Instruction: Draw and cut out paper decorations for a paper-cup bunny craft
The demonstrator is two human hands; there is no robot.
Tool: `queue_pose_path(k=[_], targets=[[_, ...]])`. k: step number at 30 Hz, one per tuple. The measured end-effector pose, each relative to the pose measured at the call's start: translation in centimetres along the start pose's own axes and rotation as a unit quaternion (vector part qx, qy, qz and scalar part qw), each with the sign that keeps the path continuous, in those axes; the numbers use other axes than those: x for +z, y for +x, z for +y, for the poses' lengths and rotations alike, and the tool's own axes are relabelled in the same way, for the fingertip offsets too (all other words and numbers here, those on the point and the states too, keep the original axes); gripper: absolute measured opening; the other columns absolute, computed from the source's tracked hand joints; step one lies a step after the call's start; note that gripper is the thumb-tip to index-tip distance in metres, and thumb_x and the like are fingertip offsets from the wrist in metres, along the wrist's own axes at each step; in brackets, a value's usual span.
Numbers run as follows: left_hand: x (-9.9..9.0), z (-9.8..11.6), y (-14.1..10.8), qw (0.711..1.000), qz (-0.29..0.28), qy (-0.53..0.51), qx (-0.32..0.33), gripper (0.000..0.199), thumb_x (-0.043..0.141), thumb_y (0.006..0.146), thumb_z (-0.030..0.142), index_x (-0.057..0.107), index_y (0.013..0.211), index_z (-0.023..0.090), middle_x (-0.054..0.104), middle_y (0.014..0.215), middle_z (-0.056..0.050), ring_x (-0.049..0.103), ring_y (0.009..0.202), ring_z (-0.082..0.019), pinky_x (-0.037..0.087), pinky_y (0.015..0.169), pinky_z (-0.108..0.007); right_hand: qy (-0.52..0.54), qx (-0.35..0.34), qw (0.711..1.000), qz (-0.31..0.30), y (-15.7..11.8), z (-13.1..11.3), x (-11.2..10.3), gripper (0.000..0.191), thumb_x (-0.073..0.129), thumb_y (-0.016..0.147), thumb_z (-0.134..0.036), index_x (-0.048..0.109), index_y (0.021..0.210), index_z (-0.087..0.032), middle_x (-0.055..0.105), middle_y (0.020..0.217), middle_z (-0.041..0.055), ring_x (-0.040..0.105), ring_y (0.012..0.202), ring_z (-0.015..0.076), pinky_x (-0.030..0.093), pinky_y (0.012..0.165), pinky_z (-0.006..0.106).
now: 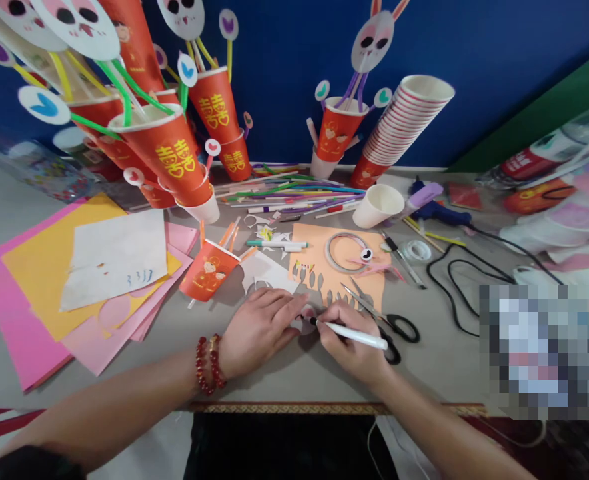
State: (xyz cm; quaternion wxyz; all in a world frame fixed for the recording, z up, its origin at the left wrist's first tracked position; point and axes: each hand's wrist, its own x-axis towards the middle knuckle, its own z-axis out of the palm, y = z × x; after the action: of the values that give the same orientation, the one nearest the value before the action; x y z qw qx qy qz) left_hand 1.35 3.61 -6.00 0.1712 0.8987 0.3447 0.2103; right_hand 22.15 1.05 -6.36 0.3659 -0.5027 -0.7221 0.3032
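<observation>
My right hand (pixel 352 337) is closed around a white marker (pixel 357 335), its dark tip resting at a small round paper piece (pixel 304 321) on the table. The fingers of my left hand (pixel 259 327) lie together over the left edge of that piece, pressing it down; they hide part of it. Just right of my right hand lie scissors (pixel 398 328) with black handles. Beyond the hands is an orange paper sheet (pixel 339 247) with leaf-shaped holes. A red paper cup (pixel 208 270) with orange stems lies tilted behind my left hand.
Coloured papers (pixel 39 293) are stacked at the left. Decorated red cups (pixel 174 157) stand at the back left, with pipe cleaners (pixel 294 193) beside them. Nested cups (pixel 404 120), a white cup (pixel 378 205), and a blue glue gun (pixel 439 210) with a black cable are at the back right.
</observation>
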Motion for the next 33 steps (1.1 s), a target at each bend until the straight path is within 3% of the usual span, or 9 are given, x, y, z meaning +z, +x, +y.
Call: queue_pose_path(k=[33], targets=[[-0.15, -0.02, 0.13, 1.000, 0.008, 0.003, 0.005, 0.047, 0.057, 0.092, 0.024, 0.041, 0.134, 0.013, 0.067, 0.110, -0.011, 0.059, 0.104, -0.025, 0.045, 0.090, -0.041, 0.005, -0.003, 1.000, -0.013, 0.11, -0.22, -0.14, 0.011, 0.056, 0.082, -0.014, 0.053, 0.076, -0.022, 0.061, 0.064, -0.0033, 0.054, 0.051, 0.0107, 0.042, 0.052, 0.022]])
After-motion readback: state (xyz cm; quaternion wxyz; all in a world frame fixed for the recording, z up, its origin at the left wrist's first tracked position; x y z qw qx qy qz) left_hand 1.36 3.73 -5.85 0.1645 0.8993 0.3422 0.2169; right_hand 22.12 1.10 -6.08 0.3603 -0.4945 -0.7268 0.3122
